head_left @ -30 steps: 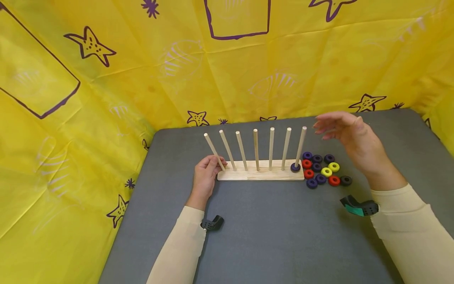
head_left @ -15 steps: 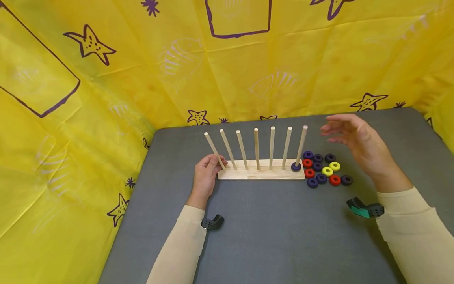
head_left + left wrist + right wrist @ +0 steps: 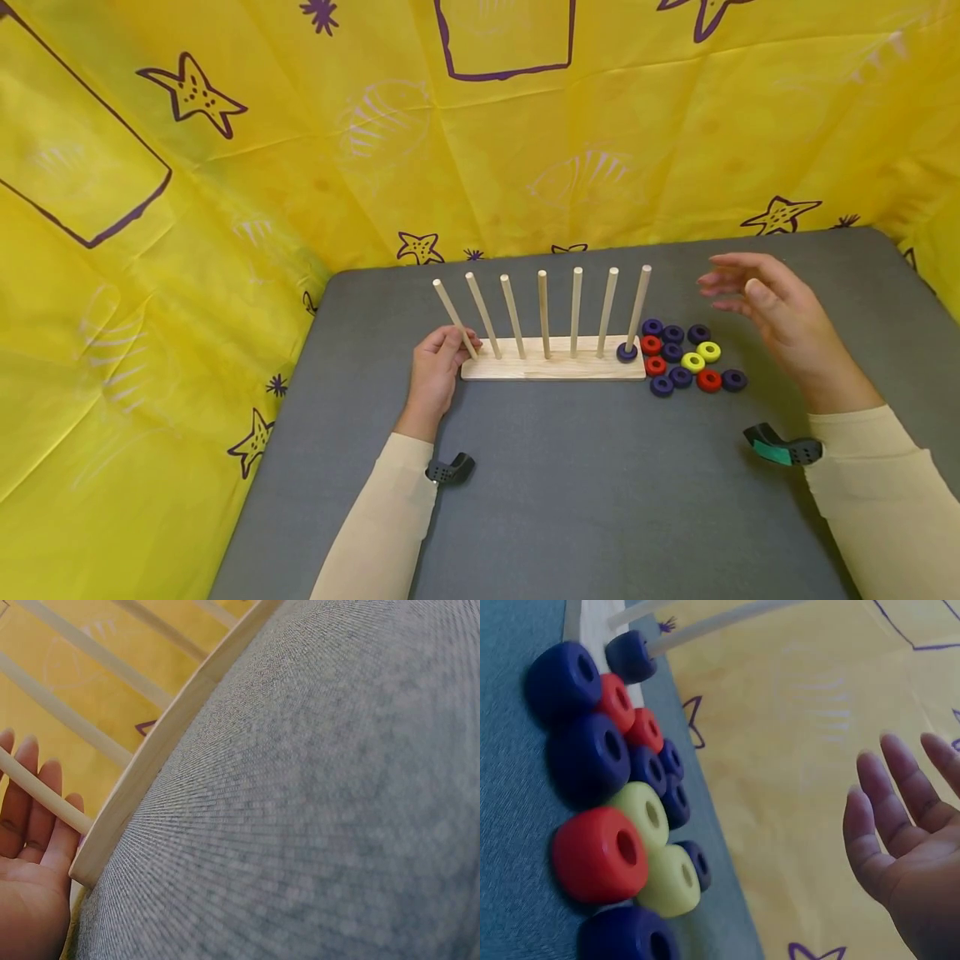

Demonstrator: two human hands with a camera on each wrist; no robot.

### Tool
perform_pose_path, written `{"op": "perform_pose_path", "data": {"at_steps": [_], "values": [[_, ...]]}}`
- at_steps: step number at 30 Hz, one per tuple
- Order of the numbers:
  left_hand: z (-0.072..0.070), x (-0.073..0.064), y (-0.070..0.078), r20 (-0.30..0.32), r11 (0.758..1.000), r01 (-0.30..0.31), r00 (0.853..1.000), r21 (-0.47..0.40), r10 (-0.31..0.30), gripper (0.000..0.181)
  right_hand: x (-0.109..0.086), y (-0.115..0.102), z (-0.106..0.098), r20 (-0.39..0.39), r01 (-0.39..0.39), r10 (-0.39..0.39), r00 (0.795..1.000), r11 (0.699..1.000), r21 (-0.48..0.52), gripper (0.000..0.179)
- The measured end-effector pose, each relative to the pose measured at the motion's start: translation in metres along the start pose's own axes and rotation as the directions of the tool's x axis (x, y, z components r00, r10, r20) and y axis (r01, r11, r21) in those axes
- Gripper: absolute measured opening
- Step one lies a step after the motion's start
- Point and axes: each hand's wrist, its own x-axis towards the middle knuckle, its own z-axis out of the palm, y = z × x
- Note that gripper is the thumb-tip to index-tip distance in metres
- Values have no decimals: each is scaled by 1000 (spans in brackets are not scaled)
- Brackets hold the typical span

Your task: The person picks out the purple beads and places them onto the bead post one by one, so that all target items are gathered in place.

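A wooden peg board [image 3: 558, 367] with a row of upright pegs lies on the grey table. My left hand [image 3: 437, 367] holds its left end, thumb at the leftmost peg [image 3: 455, 321] and fingers passing behind it. In the left wrist view the fingers [image 3: 28, 802] show behind that peg; the thumb is out of view. One dark blue ring [image 3: 627, 353] sits at the foot of the rightmost peg. My right hand [image 3: 776, 321] hovers in the air right of the board, fingers loosely bent, holding nothing. Below and left of it lie loose blue, red and yellow rings [image 3: 693, 362].
The loose rings lie in a close cluster against the board's right end, a red ring [image 3: 600, 855] and dark blue ring [image 3: 626, 934] on its near side. A yellow patterned cloth [image 3: 480, 167] hangs behind the grey table [image 3: 555, 483]. Each wrist wears a dark strap.
My right hand has moved to the right and slightly down, away from the rightmost peg. The left hand, board and rings have stayed put.
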Motion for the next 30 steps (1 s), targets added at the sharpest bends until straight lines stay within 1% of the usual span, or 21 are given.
{"op": "perform_pose_path", "data": {"at_steps": [4,7,10,14,20,23,27,30], "values": [[0,0,0,1,1000,2,1000,1,-2,44,-4,2,-1,-64,-38,35,997,998,-45,34],[0,0,-1,3,1000,3,1000,6,-3,42,-7,4,-2,-125,-72,62,990,994,-78,33],[-1,0,-1,4,1000,5,1000,10,-5,39,-10,6,-5,-160,-94,78,984,990,-101,32],[-1,0,-2,0,1000,5,1000,14,-5,36,-14,12,-11,-180,-136,110,978,981,-136,31],[-2,0,-3,-2,1000,6,1000,23,-6,38,-20,23,-23,-184,-187,158,970,971,-152,33],[-1,0,-2,-2,1000,5,1000,19,-5,38,-24,28,-27,-211,-238,199,957,954,-181,32],[-1,0,-1,-6,1000,6,1000,13,-6,37,-28,33,-30,-250,-319,262,932,921,-224,31],[0,0,-1,-2,1000,6,1000,14,-6,38,-31,37,-32,-265,-358,291,919,899,-253,32]]}}
